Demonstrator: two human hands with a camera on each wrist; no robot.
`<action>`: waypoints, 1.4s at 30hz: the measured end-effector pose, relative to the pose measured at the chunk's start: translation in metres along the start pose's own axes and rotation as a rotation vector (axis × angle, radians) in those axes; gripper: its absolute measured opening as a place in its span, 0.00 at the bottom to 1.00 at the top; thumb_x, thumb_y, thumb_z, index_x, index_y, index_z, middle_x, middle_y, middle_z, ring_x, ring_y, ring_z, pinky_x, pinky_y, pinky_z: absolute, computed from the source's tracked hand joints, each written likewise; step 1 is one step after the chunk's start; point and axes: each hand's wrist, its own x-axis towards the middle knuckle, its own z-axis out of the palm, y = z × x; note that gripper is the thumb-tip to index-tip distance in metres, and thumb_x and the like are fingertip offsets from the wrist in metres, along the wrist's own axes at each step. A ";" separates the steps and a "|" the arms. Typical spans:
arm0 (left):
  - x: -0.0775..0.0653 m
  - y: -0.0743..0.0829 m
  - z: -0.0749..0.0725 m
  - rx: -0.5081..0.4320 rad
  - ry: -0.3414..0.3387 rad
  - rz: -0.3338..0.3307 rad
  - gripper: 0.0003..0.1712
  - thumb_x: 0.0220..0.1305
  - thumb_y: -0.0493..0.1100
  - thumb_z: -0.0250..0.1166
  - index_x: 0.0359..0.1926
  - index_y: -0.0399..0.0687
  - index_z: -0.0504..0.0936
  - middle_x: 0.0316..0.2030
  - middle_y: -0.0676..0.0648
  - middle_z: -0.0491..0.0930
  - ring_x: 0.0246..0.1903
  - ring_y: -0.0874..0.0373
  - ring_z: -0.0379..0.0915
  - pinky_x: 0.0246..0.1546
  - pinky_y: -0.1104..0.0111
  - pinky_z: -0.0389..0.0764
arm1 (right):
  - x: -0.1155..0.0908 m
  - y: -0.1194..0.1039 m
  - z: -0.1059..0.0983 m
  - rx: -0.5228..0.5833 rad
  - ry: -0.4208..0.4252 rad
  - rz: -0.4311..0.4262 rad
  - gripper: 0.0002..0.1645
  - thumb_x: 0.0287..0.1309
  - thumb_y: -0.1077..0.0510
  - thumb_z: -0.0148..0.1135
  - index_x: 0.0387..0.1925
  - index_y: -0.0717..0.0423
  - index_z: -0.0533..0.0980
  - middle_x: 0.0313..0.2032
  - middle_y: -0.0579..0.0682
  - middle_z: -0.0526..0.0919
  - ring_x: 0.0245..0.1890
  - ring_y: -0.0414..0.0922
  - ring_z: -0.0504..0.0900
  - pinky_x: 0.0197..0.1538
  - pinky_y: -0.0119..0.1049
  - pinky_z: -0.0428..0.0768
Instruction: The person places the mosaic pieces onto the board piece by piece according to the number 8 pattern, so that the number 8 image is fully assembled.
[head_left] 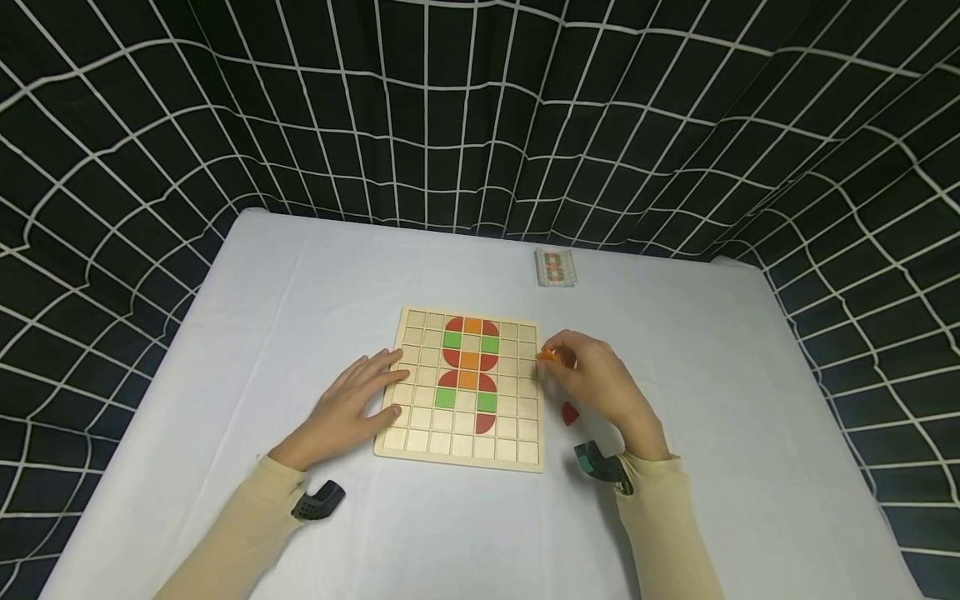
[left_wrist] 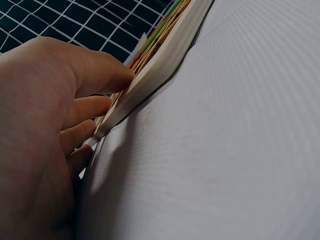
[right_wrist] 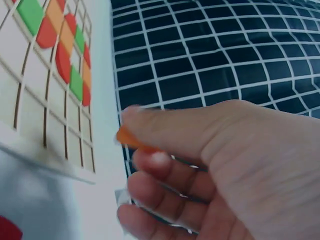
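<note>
A pale wooden grid board (head_left: 420, 423) lies on the table, with red quarter-round, green square and orange square tiles set in its middle columns. My left hand (head_left: 337, 415), fingers spread, rests at the board's left edge; the left wrist view shows the thumb touching the rim (left_wrist: 159, 67). Just off the right edge, my right hand (head_left: 603, 383) pinches an orange tile (right_wrist: 131, 138) between thumb and index finger. The tile's full shape is partly hidden by the fingers. Below that hand, a loose red quarter-round tile (head_left: 570, 413) lies on the cloth.
A small stack of pattern cards (head_left: 556, 268) lies near the table's far edge. White cloth covers the table (head_left: 315, 275). Black curtains with a white grid (head_left: 465, 125) surround its back and sides.
</note>
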 end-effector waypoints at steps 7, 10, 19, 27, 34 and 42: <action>0.000 0.003 -0.002 0.001 0.000 0.002 0.32 0.68 0.47 0.65 0.71 0.48 0.72 0.79 0.51 0.56 0.81 0.50 0.44 0.84 0.53 0.42 | -0.003 -0.011 0.000 0.140 0.045 -0.021 0.10 0.62 0.55 0.71 0.42 0.52 0.80 0.29 0.49 0.76 0.29 0.46 0.73 0.24 0.28 0.72; 0.000 0.002 -0.002 0.001 0.000 0.001 0.32 0.68 0.47 0.65 0.71 0.48 0.72 0.79 0.51 0.56 0.81 0.50 0.44 0.84 0.53 0.42 | -0.004 -0.017 0.001 0.180 0.036 -0.025 0.08 0.62 0.56 0.70 0.41 0.52 0.80 0.32 0.49 0.80 0.30 0.46 0.75 0.25 0.29 0.76; 0.000 0.000 0.000 -0.002 0.006 0.004 0.32 0.68 0.47 0.65 0.71 0.50 0.72 0.79 0.53 0.56 0.81 0.51 0.44 0.84 0.53 0.43 | -0.006 -0.027 0.006 0.225 -0.037 -0.071 0.09 0.68 0.58 0.64 0.47 0.54 0.82 0.41 0.51 0.85 0.29 0.48 0.78 0.21 0.31 0.79; 0.000 0.001 -0.001 0.004 0.000 -0.001 0.32 0.68 0.48 0.65 0.71 0.50 0.72 0.79 0.52 0.56 0.81 0.50 0.43 0.84 0.53 0.42 | -0.006 -0.034 0.018 0.274 -0.076 -0.081 0.06 0.65 0.57 0.67 0.43 0.50 0.81 0.33 0.48 0.81 0.29 0.46 0.75 0.15 0.29 0.72; 0.000 0.001 -0.001 -0.001 -0.003 -0.006 0.31 0.68 0.48 0.65 0.71 0.50 0.72 0.79 0.52 0.55 0.81 0.50 0.43 0.84 0.52 0.42 | -0.002 -0.039 0.032 0.265 -0.094 -0.116 0.06 0.66 0.56 0.66 0.42 0.52 0.83 0.32 0.45 0.81 0.34 0.44 0.75 0.34 0.30 0.75; 0.000 0.000 0.000 0.008 -0.001 -0.003 0.32 0.68 0.48 0.65 0.71 0.50 0.72 0.79 0.52 0.55 0.81 0.50 0.43 0.84 0.52 0.42 | -0.003 -0.045 0.044 0.241 -0.141 -0.141 0.04 0.65 0.56 0.66 0.40 0.51 0.83 0.30 0.44 0.78 0.31 0.42 0.74 0.31 0.28 0.73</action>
